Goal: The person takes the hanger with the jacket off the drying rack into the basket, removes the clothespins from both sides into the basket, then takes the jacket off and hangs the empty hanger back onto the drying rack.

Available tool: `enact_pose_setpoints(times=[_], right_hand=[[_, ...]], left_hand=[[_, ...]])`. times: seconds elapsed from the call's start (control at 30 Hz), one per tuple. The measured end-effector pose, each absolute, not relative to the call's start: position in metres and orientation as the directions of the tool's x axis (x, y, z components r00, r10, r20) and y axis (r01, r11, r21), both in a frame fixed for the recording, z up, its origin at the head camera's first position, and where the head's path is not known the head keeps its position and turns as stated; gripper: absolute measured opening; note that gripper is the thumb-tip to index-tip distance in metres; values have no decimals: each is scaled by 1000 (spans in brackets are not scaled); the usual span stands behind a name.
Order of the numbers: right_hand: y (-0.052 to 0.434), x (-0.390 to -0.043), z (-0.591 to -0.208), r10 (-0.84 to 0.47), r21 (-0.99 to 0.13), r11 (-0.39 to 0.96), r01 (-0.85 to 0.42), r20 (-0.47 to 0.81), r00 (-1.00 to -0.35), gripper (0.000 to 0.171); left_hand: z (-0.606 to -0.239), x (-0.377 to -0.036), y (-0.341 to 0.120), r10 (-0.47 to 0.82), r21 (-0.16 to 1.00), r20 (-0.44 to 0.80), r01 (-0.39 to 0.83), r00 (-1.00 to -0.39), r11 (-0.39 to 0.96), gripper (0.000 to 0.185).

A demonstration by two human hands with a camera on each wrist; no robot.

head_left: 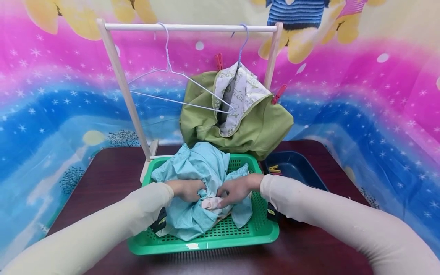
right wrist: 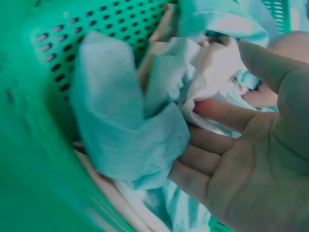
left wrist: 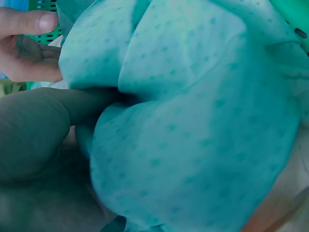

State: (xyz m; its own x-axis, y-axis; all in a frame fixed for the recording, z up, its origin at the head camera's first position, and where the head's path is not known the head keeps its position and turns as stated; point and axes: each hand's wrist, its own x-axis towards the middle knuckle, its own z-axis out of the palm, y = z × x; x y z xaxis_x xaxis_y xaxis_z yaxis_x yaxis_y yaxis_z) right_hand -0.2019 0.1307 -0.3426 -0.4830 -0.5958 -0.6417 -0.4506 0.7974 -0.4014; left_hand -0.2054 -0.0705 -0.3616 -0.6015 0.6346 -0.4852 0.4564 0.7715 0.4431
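Observation:
A crumpled light blue garment [head_left: 203, 164] fills a green perforated basket [head_left: 206, 244] on a dark table. Both hands are buried in its folds at the basket's middle. My left hand [head_left: 192, 191] grips a bunch of the blue fabric; in the left wrist view the garment [left wrist: 193, 121] fills the frame and my left hand [left wrist: 38, 125] pushes into a fold. My right hand [head_left: 228, 193] holds the cloth beside a small white piece [head_left: 211, 202]. In the right wrist view the right hand [right wrist: 231, 145] has its fingers tucked under the blue garment [right wrist: 120, 130], thumb raised.
Behind the basket stands a wooden rack [head_left: 189, 27] with a bare white hanger [head_left: 172, 84] and a green jacket [head_left: 261, 126] on a blue hanger, pinned with red pegs [head_left: 278, 94]. A dark blue tray [head_left: 299, 168] holding a yellow peg [head_left: 274, 169] sits right of the basket.

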Motion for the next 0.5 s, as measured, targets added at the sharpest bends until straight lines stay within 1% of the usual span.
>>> enact_pose_setpoints(times=[0.1, 0.17, 0.2, 0.27, 0.3, 0.37, 0.43, 0.5], right_hand=[[133, -205, -330, -626, -424, 777, -465, -601, -497, 46], [135, -208, -320, -664, -457, 747, -482, -541, -516, 38], [137, -211, -316, -682, -476, 732, -488, -501, -533, 33], [139, -215, -308, -705, -507, 704, -498, -411, -578, 24], [141, -217, -305, -707, -518, 695, -499, -365, -606, 20], [143, -222, -302, -706, -522, 676, -521, -253, -662, 19], [143, -226, -300, -671, -515, 684, -517, -167, -722, 21], [142, -230, -299, -628, -495, 703, -511, -94, -773, 21]], left_hand=[[-351, -206, -75, 667, 429, -457, 512, -588, 745, 12], [-338, -206, -80, 691, 418, -437, 550, -575, 722, 5], [-331, -206, -83, 701, 416, -424, 565, -573, 713, 5], [-314, -208, -89, 719, 436, -395, 572, -572, 695, 15], [-307, -209, -92, 721, 453, -371, 563, -585, 691, 19], [-294, -213, -97, 708, 476, -299, 544, -639, 692, 23], [-283, -217, -103, 673, 474, -200, 530, -712, 703, 29], [-278, -223, -107, 611, 434, -99, 518, -786, 737, 36]])
